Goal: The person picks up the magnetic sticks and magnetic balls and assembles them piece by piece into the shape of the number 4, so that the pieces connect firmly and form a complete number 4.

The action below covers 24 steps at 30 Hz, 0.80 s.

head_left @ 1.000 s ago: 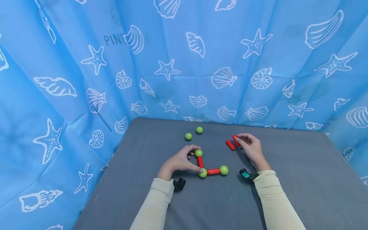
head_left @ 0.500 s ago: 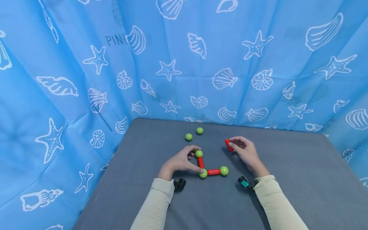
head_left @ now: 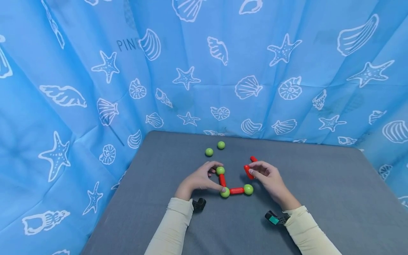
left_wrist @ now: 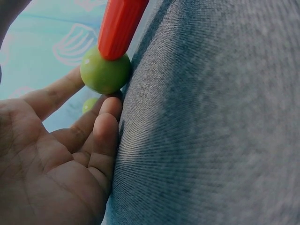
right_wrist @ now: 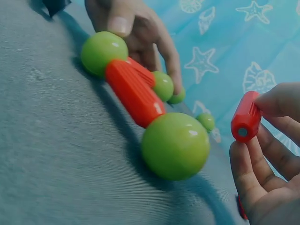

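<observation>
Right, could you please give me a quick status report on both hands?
Left hand holding L-shaped ball-and-rod assembly. Right hand pinching red rod, not yet attached. No obstruction seen between the two.

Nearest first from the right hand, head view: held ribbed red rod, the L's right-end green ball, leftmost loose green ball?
1. Ribbed red rod: in the right hand.
2. Right-end green ball: to its left.
3. Leftmost loose green ball: back left.

Green balls [head_left: 248,189]: five; three in the joined assembly [head_left: 222,180], two loose at its eleven o'clock. Ribbed red rods [head_left: 237,191]: four; two joined, one at two o'clock, one beyond, apparently alike though partly hidden. Black wrist cameras [head_left: 199,204]: two. Hands [head_left: 201,176]: two.
</observation>
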Each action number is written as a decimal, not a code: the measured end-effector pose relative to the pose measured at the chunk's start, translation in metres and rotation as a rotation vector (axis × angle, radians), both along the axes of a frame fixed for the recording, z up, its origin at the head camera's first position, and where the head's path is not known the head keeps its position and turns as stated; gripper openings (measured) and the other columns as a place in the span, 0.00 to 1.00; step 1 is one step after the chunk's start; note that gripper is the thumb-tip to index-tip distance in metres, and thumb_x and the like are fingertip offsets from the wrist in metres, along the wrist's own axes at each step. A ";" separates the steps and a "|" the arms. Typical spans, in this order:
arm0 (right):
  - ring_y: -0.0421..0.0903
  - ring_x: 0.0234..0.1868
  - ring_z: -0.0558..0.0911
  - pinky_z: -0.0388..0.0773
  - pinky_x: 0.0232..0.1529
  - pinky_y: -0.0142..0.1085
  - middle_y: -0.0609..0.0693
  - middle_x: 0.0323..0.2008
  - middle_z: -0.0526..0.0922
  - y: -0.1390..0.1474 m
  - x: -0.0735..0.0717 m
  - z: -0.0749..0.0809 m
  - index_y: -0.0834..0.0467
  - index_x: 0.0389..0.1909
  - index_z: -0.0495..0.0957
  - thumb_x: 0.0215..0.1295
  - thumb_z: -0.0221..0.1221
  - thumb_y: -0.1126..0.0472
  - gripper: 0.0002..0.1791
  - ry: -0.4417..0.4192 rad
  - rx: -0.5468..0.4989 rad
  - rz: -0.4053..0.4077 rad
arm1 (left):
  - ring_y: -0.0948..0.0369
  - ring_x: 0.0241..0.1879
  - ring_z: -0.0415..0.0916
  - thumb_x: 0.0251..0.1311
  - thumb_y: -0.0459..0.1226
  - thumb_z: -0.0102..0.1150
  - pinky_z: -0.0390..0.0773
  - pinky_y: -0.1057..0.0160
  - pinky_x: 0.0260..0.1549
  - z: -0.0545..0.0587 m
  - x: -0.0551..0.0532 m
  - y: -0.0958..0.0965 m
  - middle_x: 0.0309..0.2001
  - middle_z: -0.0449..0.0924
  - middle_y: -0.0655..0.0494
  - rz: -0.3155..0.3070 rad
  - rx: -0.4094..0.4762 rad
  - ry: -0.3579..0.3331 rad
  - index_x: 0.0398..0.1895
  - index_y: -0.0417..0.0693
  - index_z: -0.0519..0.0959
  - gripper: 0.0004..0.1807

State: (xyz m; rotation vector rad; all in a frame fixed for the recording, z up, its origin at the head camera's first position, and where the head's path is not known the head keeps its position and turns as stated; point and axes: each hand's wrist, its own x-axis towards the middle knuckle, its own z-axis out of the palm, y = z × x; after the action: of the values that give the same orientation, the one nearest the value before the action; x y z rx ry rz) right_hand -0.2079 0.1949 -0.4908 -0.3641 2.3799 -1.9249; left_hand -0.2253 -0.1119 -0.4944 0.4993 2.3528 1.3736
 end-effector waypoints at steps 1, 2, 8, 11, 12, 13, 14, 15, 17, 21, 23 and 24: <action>0.39 0.47 0.83 0.85 0.48 0.32 0.46 0.50 0.84 -0.001 0.001 -0.001 0.68 0.60 0.79 0.77 0.63 0.61 0.18 -0.007 -0.010 0.001 | 0.57 0.63 0.71 0.49 0.49 0.84 0.75 0.51 0.65 0.000 0.000 0.000 0.68 0.71 0.59 0.001 -0.004 0.000 0.75 0.60 0.72 0.48; 0.39 0.47 0.83 0.85 0.48 0.32 0.46 0.50 0.84 -0.002 0.003 -0.001 0.68 0.60 0.79 0.77 0.64 0.61 0.18 -0.016 -0.020 -0.002 | 0.58 0.63 0.71 0.49 0.49 0.84 0.75 0.51 0.65 0.000 0.000 0.000 0.68 0.71 0.59 0.003 -0.007 -0.001 0.75 0.60 0.72 0.48; 0.38 0.46 0.83 0.85 0.47 0.30 0.49 0.50 0.84 -0.005 0.008 -0.007 0.70 0.60 0.78 0.77 0.63 0.62 0.19 -0.049 -0.052 0.000 | 0.59 0.63 0.70 0.49 0.51 0.84 0.76 0.52 0.65 -0.001 0.001 0.002 0.67 0.72 0.61 0.010 -0.029 -0.003 0.75 0.62 0.72 0.48; 0.38 0.46 0.83 0.85 0.47 0.30 0.51 0.50 0.84 -0.006 0.009 -0.011 0.70 0.60 0.78 0.77 0.63 0.62 0.19 -0.057 -0.051 0.011 | 0.58 0.62 0.71 0.49 0.51 0.85 0.76 0.52 0.65 -0.003 0.002 0.002 0.67 0.72 0.61 0.015 -0.031 -0.003 0.75 0.62 0.72 0.48; 0.38 0.46 0.84 0.86 0.47 0.30 0.52 0.51 0.84 -0.007 0.008 -0.012 0.70 0.60 0.78 0.77 0.63 0.62 0.19 -0.057 -0.052 0.014 | 0.59 0.62 0.71 0.48 0.51 0.85 0.76 0.52 0.64 -0.004 0.001 0.002 0.67 0.72 0.61 0.017 -0.031 -0.003 0.75 0.62 0.72 0.48; 0.38 0.46 0.84 0.86 0.47 0.30 0.53 0.51 0.84 -0.007 0.008 -0.013 0.69 0.60 0.78 0.76 0.64 0.63 0.18 -0.057 -0.052 0.014 | 0.58 0.62 0.71 0.48 0.51 0.85 0.76 0.52 0.64 -0.004 0.002 0.002 0.67 0.72 0.61 0.021 -0.030 -0.007 0.75 0.63 0.72 0.48; 0.38 0.46 0.84 0.86 0.47 0.30 0.53 0.51 0.84 -0.007 0.008 -0.014 0.69 0.60 0.79 0.76 0.64 0.63 0.18 -0.058 -0.054 0.013 | 0.58 0.62 0.71 0.48 0.51 0.85 0.76 0.52 0.64 -0.004 0.002 0.002 0.67 0.72 0.60 0.024 -0.029 -0.010 0.75 0.63 0.72 0.48; 0.38 0.47 0.84 0.86 0.48 0.30 0.54 0.51 0.84 -0.008 0.008 -0.014 0.69 0.60 0.79 0.76 0.64 0.63 0.18 -0.060 -0.057 0.015 | 0.58 0.62 0.71 0.48 0.51 0.85 0.76 0.52 0.64 -0.003 0.002 0.002 0.67 0.72 0.60 0.027 -0.028 -0.011 0.74 0.63 0.72 0.48; 0.38 0.47 0.84 0.86 0.48 0.30 0.57 0.52 0.84 -0.008 0.008 -0.014 0.70 0.60 0.78 0.76 0.64 0.63 0.18 -0.061 -0.060 0.018 | 0.58 0.62 0.70 0.48 0.51 0.85 0.76 0.51 0.64 -0.002 0.003 0.002 0.67 0.72 0.60 0.033 -0.026 -0.016 0.74 0.63 0.72 0.48; 0.39 0.47 0.84 0.86 0.49 0.30 0.59 0.53 0.83 -0.008 0.007 -0.015 0.69 0.61 0.78 0.76 0.63 0.63 0.18 -0.067 -0.062 0.024 | 0.58 0.63 0.70 0.49 0.50 0.85 0.76 0.51 0.64 0.001 0.003 0.002 0.67 0.72 0.59 0.035 -0.029 -0.018 0.74 0.63 0.72 0.47; 0.39 0.47 0.83 0.86 0.48 0.30 0.58 0.52 0.83 -0.008 0.007 -0.017 0.69 0.61 0.78 0.77 0.63 0.63 0.18 -0.068 -0.067 0.030 | 0.58 0.63 0.70 0.49 0.50 0.84 0.76 0.51 0.64 0.001 0.003 0.003 0.67 0.72 0.59 0.033 -0.028 -0.019 0.74 0.63 0.72 0.47; 0.39 0.46 0.83 0.86 0.48 0.30 0.57 0.51 0.83 -0.007 0.007 -0.018 0.69 0.61 0.78 0.77 0.63 0.64 0.18 -0.068 -0.072 0.032 | 0.57 0.64 0.70 0.49 0.50 0.84 0.76 0.51 0.64 0.001 0.002 0.003 0.67 0.72 0.59 0.031 -0.029 -0.019 0.74 0.63 0.72 0.47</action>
State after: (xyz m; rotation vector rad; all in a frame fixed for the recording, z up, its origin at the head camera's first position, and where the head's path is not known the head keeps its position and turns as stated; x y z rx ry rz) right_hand -0.2011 0.1877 -0.5083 -0.3336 2.2543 -1.9795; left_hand -0.2228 -0.1088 -0.4936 0.4417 2.3717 1.3495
